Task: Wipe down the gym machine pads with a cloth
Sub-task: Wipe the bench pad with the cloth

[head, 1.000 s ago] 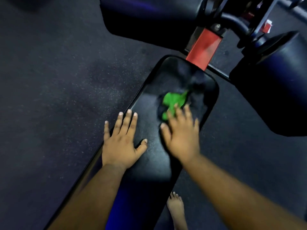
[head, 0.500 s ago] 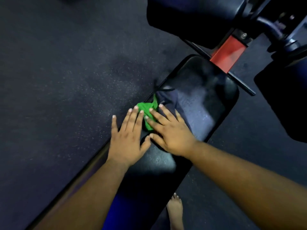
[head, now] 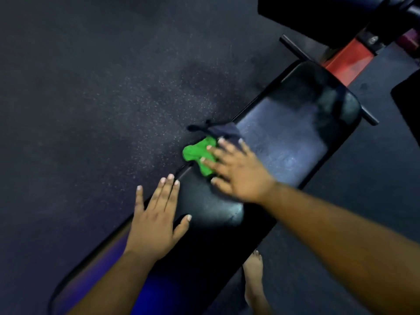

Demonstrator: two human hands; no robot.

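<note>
Black bench pad, right hand flat on cloth, left hand splayed

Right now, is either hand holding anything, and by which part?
Nothing is gripped. Right hand presses the cloth flat-fingered; left hand rests on the pad.

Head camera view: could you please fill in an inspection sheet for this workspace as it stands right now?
Surface: long black bench pad, glossy, with a hazy sheen on its middle.
Job's things: green and dark cloth bunched at the pad's left edge, partly overhanging it.
Clutter: nothing seen.
Grippers: right hand presses flat on the cloth, fingers spread; left hand rests flat on the pad's near left edge, holding nothing.
Cables: nothing seen.
Surroundings: dark speckled rubber floor; red frame bracket at the pad's far end; another black pad above; a bare foot on the floor.
</note>
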